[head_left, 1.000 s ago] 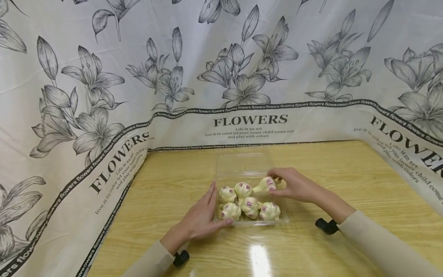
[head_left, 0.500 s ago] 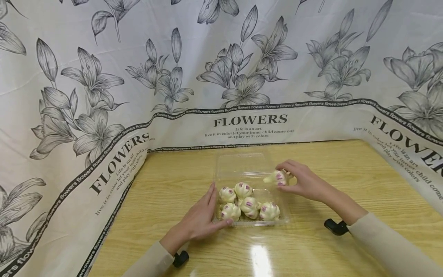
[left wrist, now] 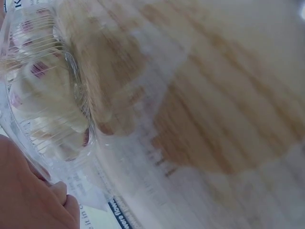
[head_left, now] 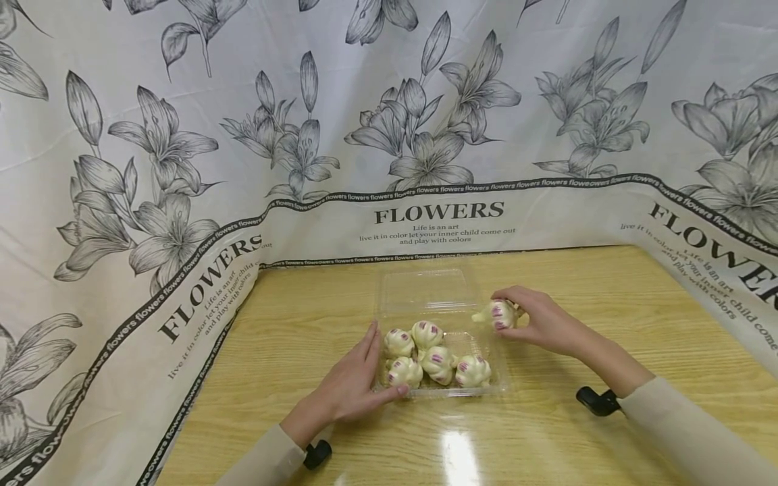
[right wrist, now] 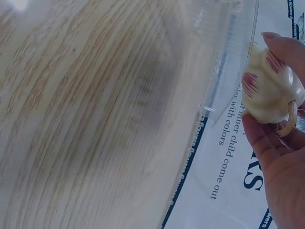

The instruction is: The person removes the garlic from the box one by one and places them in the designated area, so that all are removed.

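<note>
In the head view, my right hand point(head_left: 546, 322) pinches a garlic bulb point(head_left: 502, 314) between thumb and fingers, above the back right corner of a clear plastic box point(head_left: 497, 378). The bulb is cream with purple streaks, its stem pointing left; the right wrist view shows the same garlic bulb point(right wrist: 269, 86) with a tuft of roots. Several more garlic bulbs point(head_left: 437, 364) lie inside the box, and its back right part holds none. My left hand point(head_left: 348, 386) rests against the box's left side, fingers straight and thumb at the front left corner.
The box's clear lid point(head_left: 423, 289) lies folded back behind it on the wooden table point(head_left: 292, 317). A white curtain point(head_left: 437, 229) with printed flowers and lettering hangs along the back and both sides. Black wrist mounts point(head_left: 598, 401) sit under both sleeves.
My right hand has lifted the garlic bulb out of the box's back right part and moved it right and up. The left hand stays at the box's left side.
</note>
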Demonstrator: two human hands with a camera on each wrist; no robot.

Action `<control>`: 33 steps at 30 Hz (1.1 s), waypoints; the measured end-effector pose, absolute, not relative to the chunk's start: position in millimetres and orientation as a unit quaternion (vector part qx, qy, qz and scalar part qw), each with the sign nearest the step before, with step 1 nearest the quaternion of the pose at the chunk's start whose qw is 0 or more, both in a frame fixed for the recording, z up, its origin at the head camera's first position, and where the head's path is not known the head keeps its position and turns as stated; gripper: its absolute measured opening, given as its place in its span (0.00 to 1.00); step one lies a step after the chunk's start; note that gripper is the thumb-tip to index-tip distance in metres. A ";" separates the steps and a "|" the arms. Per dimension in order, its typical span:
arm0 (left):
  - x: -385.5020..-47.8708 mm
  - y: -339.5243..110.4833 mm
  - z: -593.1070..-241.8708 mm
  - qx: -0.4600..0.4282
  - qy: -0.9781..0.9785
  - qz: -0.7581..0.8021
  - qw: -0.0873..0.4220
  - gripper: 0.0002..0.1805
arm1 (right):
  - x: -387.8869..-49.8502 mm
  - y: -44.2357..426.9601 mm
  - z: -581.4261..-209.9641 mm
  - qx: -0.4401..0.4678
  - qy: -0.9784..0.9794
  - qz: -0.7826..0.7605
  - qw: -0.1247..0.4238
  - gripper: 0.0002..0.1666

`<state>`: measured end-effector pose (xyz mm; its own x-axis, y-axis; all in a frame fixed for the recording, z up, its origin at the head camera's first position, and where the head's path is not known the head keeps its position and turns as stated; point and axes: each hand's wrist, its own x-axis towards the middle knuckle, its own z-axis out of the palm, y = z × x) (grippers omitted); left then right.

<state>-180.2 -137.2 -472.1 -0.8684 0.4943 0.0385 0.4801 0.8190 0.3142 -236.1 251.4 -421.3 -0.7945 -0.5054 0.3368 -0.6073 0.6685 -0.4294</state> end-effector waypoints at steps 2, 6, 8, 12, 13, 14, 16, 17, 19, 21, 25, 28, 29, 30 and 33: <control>-180.6 -137.5 -472.4 0.255 0.953 0.159 0.022 0.64 | -237.1 253.2 -421.6 0.297 -0.911 0.270 0.095 0.35; -181.0 -138.2 -472.0 0.254 0.954 0.159 0.025 0.64 | -240.7 256.6 -422.9 0.277 -0.916 0.273 0.100 0.34; -181.2 -138.5 -471.9 0.254 0.954 0.159 0.026 0.64 | -243.6 258.7 -424.5 0.267 -0.918 0.275 0.105 0.35; -181.6 -138.7 -472.6 0.255 0.953 0.161 0.024 0.64 | -249.9 264.7 -428.3 0.241 -0.923 0.280 0.109 0.36; -181.7 -138.7 -472.8 0.255 0.953 0.161 0.023 0.64 | -251.7 266.6 -429.6 0.232 -0.925 0.283 0.107 0.35; -181.8 -138.7 -472.9 0.256 0.953 0.161 0.023 0.64 | -253.6 268.4 -430.8 0.222 -0.926 0.286 0.105 0.35; -181.6 -138.5 -472.3 0.256 0.953 0.160 0.023 0.64 | -257.2 271.9 -433.0 0.204 -0.930 0.289 0.097 0.35; -181.4 -138.4 -471.7 0.256 0.953 0.160 0.023 0.64 | -259.4 273.7 -434.4 0.196 -0.932 0.290 0.093 0.35; -181.1 -138.3 -470.5 0.256 0.953 0.159 0.024 0.64 | -263.6 277.2 -437.2 0.178 -0.936 0.293 0.085 0.36; -180.8 -138.1 -469.0 0.256 0.953 0.159 0.026 0.64 | -267.8 280.7 -440.3 0.164 -0.938 0.294 0.080 0.36; -180.8 -137.8 -467.4 0.258 0.953 0.158 0.025 0.65 | -275.7 286.3 -449.1 0.141 -0.942 0.297 0.071 0.37; -180.3 -137.8 -467.5 0.260 0.952 0.159 0.025 0.65 | -280.1 288.6 -456.4 0.127 -0.944 0.298 0.062 0.38; -180.1 -137.8 -467.6 0.260 0.952 0.159 0.026 0.64 | -281.2 289.0 -458.5 0.124 -0.945 0.298 0.060 0.38; -179.9 -137.9 -467.7 0.260 0.952 0.159 0.027 0.64 | -282.6 289.6 -460.5 0.120 -0.945 0.298 0.057 0.38; -179.5 -137.9 -467.8 0.258 0.952 0.160 0.029 0.64 | -284.9 290.4 -463.4 0.117 -0.947 0.294 0.054 0.39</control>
<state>-179.5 -137.9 -467.8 -0.8648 0.5015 0.0265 0.4827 0.8154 0.3195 -284.9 290.4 -463.4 -0.9668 -0.1894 0.1713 -0.2531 0.8003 -0.5436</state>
